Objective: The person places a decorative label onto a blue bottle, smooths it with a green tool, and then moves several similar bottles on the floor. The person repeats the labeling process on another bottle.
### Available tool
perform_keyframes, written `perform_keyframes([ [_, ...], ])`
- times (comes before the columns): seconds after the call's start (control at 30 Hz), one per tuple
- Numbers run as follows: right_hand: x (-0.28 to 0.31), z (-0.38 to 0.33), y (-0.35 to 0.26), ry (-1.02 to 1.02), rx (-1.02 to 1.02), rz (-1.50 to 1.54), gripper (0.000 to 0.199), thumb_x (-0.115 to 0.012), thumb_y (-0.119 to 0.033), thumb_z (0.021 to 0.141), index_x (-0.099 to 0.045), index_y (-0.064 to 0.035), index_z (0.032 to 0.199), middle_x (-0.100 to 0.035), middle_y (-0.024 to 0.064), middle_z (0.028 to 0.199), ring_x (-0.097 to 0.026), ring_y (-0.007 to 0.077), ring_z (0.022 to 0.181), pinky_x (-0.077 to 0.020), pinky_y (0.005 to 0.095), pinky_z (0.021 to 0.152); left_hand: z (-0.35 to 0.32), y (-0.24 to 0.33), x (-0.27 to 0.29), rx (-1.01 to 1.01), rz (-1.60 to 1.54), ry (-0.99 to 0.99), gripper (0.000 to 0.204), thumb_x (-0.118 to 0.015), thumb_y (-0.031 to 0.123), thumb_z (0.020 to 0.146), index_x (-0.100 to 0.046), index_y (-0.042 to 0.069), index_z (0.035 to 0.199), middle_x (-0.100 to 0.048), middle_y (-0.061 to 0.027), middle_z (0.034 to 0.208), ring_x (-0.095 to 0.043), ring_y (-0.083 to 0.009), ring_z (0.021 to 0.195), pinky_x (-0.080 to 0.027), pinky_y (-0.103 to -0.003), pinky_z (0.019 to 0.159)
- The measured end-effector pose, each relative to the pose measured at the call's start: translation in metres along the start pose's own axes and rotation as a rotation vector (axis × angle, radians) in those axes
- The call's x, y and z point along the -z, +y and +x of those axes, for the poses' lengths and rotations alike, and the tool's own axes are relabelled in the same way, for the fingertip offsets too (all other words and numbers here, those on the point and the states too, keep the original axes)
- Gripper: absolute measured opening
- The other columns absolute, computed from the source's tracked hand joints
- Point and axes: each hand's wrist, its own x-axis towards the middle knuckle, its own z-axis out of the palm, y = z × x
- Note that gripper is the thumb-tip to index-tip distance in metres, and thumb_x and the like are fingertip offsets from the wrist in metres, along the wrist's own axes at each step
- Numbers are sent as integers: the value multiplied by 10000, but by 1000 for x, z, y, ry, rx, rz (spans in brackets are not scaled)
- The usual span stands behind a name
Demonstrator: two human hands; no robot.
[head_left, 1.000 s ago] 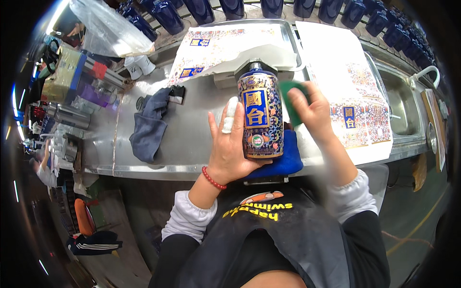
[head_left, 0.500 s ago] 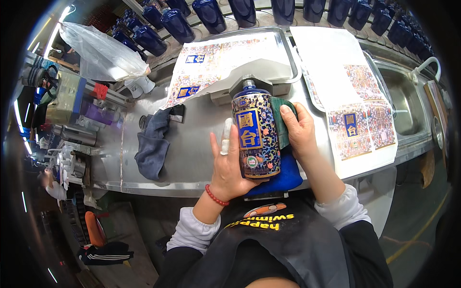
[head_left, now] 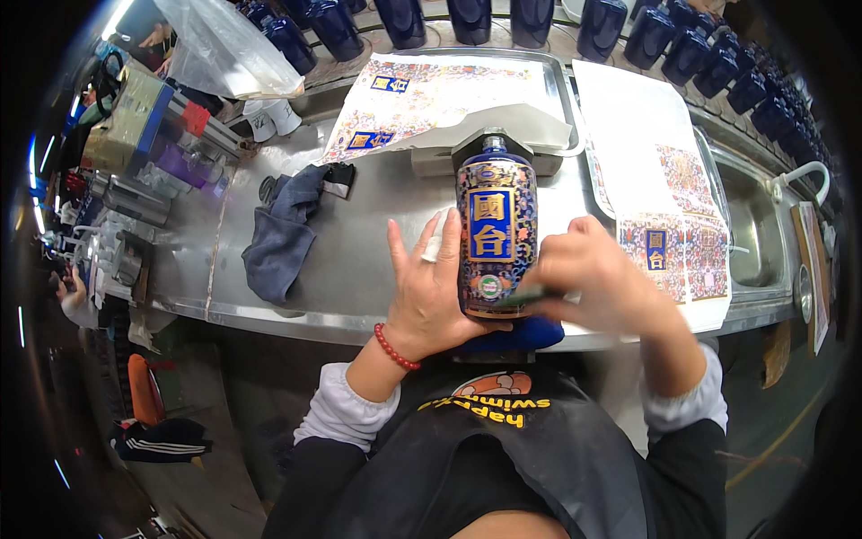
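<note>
A dark blue bottle, wrapped in a colourful patterned label with gold lettering, lies tilted, its neck toward the far side against a notched metal rest. My left hand steadies its lower left side, thumb by the base and the other fingers stretched upward; one finger has a white wrap. Over the lower right of the bottle is my right hand, blurred, closed on a flat dark green pad whose edge meets the label. Beneath the base a blue cloth shows in part.
Patterned label sheets lie on a tray beyond the bottle, and more label sheets lie to the right. A grey-blue cloth rests left. A sink is far right; rows of blue bottles line the back.
My right hand has moved the green pad from the bottle's upper right side down to its lower front. The bottle has turned slightly, and my left hand stays by its base.
</note>
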Motion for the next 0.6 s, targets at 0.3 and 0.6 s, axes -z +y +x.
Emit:
perform_keyframes([
  [0.3, 5, 31, -12, -7, -55, 82, 194, -762, -74, 755, -696, -100, 936, -593, 46, 815, -632, 223, 721, -480, 399, 695, -10, -3, -11, 115, -160, -49, 1334, -810, 706, 657, -212, -108, 1528, -451, -275, 1471, -400, -419, 1391, -104, -777, 1100],
  [0.6, 10, 44, -4, -87, 75, -3, 130, -762, -136, 816, -688, -131, 923, -608, 40, 856, -645, 217, 806, -458, 381, 739, -11, 2, -4, 98, -97, -5, 1351, -884, 663, 571, -284, -78, 1527, -505, -246, 1447, -423, -406, 1397, -19, -714, 1164],
])
